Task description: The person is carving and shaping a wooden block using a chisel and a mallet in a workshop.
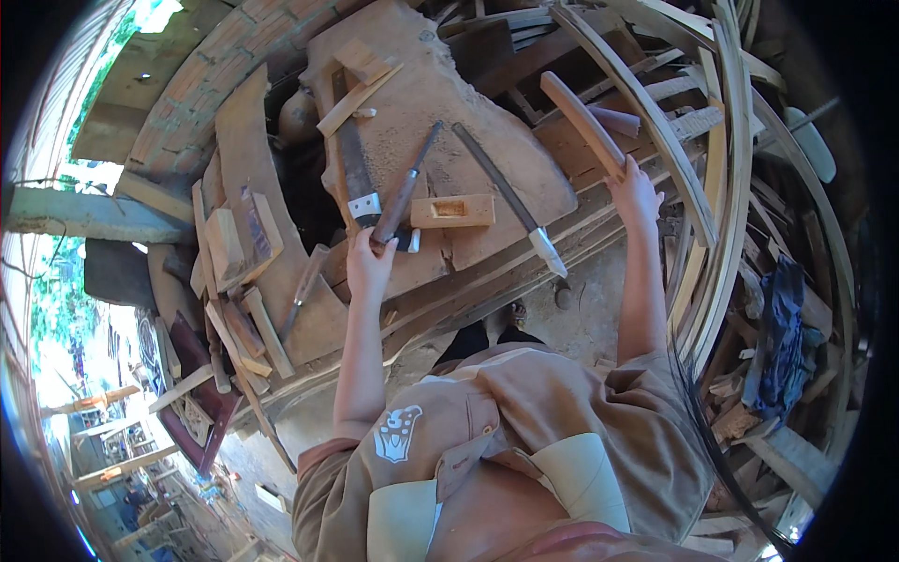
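Curved wooden strip [582, 122] is in your right hand [639, 195], gripped by its near end, with your fingers and thumb closed around it. It angles forward and to the left from your grip, beside the right edge of the counter [529, 161]; whether its far end rests on anything, you cannot tell from this view. Your left hand [368, 267] is wrapped about the butt of a wooden-handled tool [397, 203], whose slim dark blade points away from you over the slab. File or chisel, its kind is too small to make out.

Between your two hands lie a wooden block with a slot [453, 212] and a long dark tool with a pale handle [496, 175], that handle toward you. A flat dark bar [352, 155] lies to the left, and sawdust is scattered across the slab.

You seem to be at the handling step, with workpiece and tool each in a hand and the two well apart; the blade is not touching the strip. As a judgement, working the strip would call for bringing it onto a steady part of the counter, clear of the block, and keeping your right fingers out of the blade's path.
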Tool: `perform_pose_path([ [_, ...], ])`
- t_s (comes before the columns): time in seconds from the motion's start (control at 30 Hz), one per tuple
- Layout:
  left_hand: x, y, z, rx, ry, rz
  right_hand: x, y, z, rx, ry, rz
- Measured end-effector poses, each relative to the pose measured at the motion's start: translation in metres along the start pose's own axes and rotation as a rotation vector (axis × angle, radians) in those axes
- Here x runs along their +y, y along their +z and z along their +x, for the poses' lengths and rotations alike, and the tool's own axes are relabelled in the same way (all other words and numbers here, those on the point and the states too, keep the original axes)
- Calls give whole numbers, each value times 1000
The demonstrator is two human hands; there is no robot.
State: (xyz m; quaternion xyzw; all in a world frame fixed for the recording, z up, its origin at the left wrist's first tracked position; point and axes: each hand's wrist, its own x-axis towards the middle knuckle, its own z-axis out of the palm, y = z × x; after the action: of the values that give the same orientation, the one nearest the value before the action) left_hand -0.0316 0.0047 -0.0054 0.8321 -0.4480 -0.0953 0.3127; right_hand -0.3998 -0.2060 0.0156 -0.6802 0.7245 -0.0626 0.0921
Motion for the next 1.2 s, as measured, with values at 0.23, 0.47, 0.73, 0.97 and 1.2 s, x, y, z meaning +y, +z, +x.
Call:
perform_pose_path([
  [0.23, -2, -10, 10, -133, 121, 154, 3, 23, 18, 2, 26, -77],
  [0.47, 10, -59, 25, 153, 195, -231, 4, 22, 18, -56, 67, -55],
  [0.73, 21, -103, 35, 134, 138, -671, 2, 25, 22, -54, 79, -50],
  [0.97, 42, -116, 51, 88, 309, -608, -4, 23, 23, -69, 86, -98],
  [1.2, 87, -141, 47, -46, 344, -630, -3, 24, 21, -43, 60, -90],
])
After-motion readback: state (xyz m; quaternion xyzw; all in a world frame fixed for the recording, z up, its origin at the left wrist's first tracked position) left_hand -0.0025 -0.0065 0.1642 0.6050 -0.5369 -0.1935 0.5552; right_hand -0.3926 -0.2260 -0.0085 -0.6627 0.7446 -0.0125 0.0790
